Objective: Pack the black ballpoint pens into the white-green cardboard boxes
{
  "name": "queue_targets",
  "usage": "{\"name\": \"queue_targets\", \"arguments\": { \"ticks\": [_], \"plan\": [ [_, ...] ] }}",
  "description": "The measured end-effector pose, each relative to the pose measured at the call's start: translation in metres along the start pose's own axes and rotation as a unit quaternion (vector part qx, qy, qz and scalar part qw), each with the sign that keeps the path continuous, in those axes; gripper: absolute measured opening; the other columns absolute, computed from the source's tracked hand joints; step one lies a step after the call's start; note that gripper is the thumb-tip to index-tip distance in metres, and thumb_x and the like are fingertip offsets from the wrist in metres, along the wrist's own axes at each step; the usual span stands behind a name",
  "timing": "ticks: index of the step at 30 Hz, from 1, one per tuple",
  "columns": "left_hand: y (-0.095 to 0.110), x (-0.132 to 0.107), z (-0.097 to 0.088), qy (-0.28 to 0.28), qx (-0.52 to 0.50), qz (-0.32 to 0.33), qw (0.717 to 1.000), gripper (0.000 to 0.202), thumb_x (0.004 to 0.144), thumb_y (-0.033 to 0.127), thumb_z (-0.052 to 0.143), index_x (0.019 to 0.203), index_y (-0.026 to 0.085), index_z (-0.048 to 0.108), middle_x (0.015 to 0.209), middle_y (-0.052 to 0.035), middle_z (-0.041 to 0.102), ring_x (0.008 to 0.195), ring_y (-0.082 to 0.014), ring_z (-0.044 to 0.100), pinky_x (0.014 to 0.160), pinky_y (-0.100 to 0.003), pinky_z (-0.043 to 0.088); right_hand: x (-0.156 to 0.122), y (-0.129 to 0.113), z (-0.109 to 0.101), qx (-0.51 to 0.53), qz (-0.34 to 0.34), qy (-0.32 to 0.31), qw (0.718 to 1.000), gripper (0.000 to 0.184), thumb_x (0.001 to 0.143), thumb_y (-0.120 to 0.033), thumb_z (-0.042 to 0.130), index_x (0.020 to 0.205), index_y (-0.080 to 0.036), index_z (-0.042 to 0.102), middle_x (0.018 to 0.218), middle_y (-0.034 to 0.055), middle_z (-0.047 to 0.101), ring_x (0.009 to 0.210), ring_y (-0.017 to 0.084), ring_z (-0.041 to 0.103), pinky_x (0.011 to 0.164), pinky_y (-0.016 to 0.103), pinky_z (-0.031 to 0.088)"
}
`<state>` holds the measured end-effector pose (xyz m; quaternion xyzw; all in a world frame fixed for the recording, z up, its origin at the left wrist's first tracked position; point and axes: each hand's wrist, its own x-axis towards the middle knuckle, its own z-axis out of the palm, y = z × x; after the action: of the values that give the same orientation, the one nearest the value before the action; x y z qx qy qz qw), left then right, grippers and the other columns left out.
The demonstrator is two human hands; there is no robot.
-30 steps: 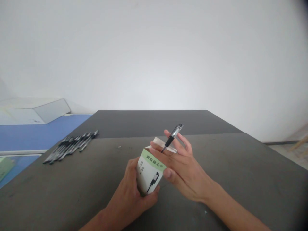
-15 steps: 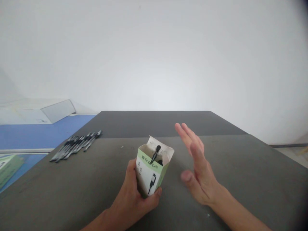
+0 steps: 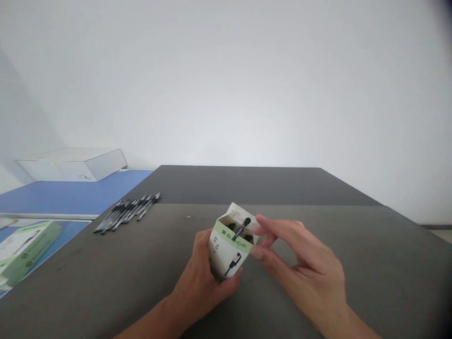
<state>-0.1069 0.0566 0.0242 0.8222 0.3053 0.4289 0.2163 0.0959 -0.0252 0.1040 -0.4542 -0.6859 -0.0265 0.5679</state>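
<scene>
My left hand [image 3: 208, 282] is wrapped round a small white and green carton [image 3: 226, 256], tilted with its open top toward the upper right. A black pen [image 3: 243, 227] pokes up at the mouth and overlaps the green front band; its lower part cannot be made out. Other dark things show inside but are too small to name. At the carton's right side, my right hand [image 3: 307, 273] is closed, thumb and fingers pinching the side flap at the opening. Farther left, several black-capped clear pens [image 3: 129, 212] lie in a row on the dark table [image 3: 158, 301].
Another green and white carton [image 3: 30, 252] rests on a lower blue surface [image 3: 76, 230] at the left. Behind it, a large white box [image 3: 74, 165] sits on a blue surface. A white wall [image 3: 247, 94] stands beyond the table's far edge.
My right hand has come left from an open pose beside the carton and closed at its side flap. The view has shifted a little left, showing more of the other carton.
</scene>
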Motion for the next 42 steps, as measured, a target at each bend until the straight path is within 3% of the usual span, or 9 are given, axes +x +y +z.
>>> {"name": "queue_targets", "arguments": {
  "ticks": [6,11,14,18,27,32,36,39,42],
  "plan": [
    [0.002,-0.004,0.0,-0.032,0.033,0.037,0.998,0.083,0.082,0.021,0.077,0.148,0.027,0.029,0.125,-0.0103,0.052,0.107,-0.0277,0.063,0.09,-0.045,0.061,0.008,0.007,-0.006,-0.055,0.004,-0.025,0.998,0.03,0.099,-0.025,0.075,0.128,-0.033,0.075,0.104,-0.0007,0.082,0.082,0.017,0.073,0.08,0.036,0.052],
    [0.002,-0.004,-0.001,-0.048,0.042,0.046,0.997,0.086,0.082,0.02,0.077,0.151,0.027,0.025,0.128,-0.0118,0.051,0.109,-0.0285,0.064,0.092,-0.046,0.061,0.013,0.01,-0.019,-0.033,0.003,-0.115,0.993,0.029,0.1,-0.034,0.074,0.129,-0.035,0.076,0.111,0.0002,0.083,0.09,0.02,0.077,0.081,0.036,0.053],
    [0.002,-0.004,-0.001,-0.052,0.055,0.042,0.996,0.086,0.082,0.019,0.077,0.151,0.026,0.026,0.129,-0.0126,0.051,0.112,-0.0291,0.065,0.093,-0.045,0.061,0.015,0.007,-0.021,-0.037,0.011,-0.135,0.99,0.018,0.101,-0.037,0.073,0.117,-0.032,0.081,0.103,-0.0001,0.084,0.087,0.02,0.077,0.079,0.035,0.053],
    [0.005,-0.003,-0.002,-0.05,0.069,0.042,0.995,0.083,0.083,0.022,0.077,0.15,0.025,0.027,0.126,-0.0119,0.052,0.108,-0.0285,0.065,0.091,-0.045,0.061,0.016,0.006,-0.02,-0.051,0.056,-0.118,0.99,0.012,0.099,-0.039,0.075,0.102,-0.031,0.083,0.091,-0.0024,0.083,0.072,0.017,0.072,0.075,0.032,0.053],
    [0.008,-0.003,-0.003,-0.063,0.071,0.027,0.995,0.078,0.086,0.023,0.074,0.149,0.025,0.028,0.127,-0.0107,0.052,0.107,-0.0302,0.065,0.091,-0.047,0.061,0.022,0.003,-0.028,-0.085,0.113,-0.012,0.99,0.011,0.097,-0.04,0.076,0.095,-0.033,0.084,0.079,-0.0036,0.08,0.064,0.016,0.067,0.057,0.029,0.048],
    [0.008,-0.004,-0.002,-0.068,0.074,0.043,0.994,0.08,0.085,0.022,0.075,0.15,0.023,0.028,0.127,-0.0117,0.051,0.109,-0.0277,0.064,0.093,-0.044,0.06,0.018,0.001,-0.023,-0.106,0.033,-0.023,0.994,0.009,0.094,-0.035,0.081,0.09,-0.027,0.082,0.074,-0.0026,0.076,0.063,0.014,0.065,0.067,0.033,0.047],
    [0.012,-0.006,-0.001,-0.069,0.065,0.028,0.995,0.078,0.085,0.023,0.075,0.148,0.024,0.029,0.126,-0.0106,0.051,0.108,-0.0265,0.064,0.092,-0.042,0.06,0.012,0.006,-0.017,-0.146,-0.04,-0.025,0.988,0.016,0.096,-0.039,0.079,0.089,-0.025,0.082,0.077,-0.0007,0.071,0.071,0.015,0.062,0.07,0.035,0.041],
    [0.011,-0.007,0.001,-0.073,0.046,-0.018,0.996,0.075,0.084,0.024,0.075,0.144,0.025,0.031,0.121,-0.0078,0.052,0.1,-0.0239,0.064,0.087,-0.04,0.061,0.01,0.01,-0.017,-0.193,-0.085,-0.054,0.976,0.013,0.101,-0.037,0.073,0.103,-0.029,0.083,0.09,0.0001,0.072,0.078,0.017,0.061,0.074,0.036,0.038],
    [0.008,-0.007,0.002,-0.065,0.018,-0.053,0.996,0.073,0.084,0.025,0.076,0.141,0.026,0.032,0.117,-0.0065,0.055,0.101,-0.0243,0.063,0.087,-0.04,0.06,0.009,0.013,-0.022,-0.191,-0.115,0.008,0.975,0.026,0.106,-0.037,0.065,0.128,-0.029,0.076,0.106,0.0033,0.072,0.09,0.019,0.062,0.081,0.037,0.042]
  ]
}}
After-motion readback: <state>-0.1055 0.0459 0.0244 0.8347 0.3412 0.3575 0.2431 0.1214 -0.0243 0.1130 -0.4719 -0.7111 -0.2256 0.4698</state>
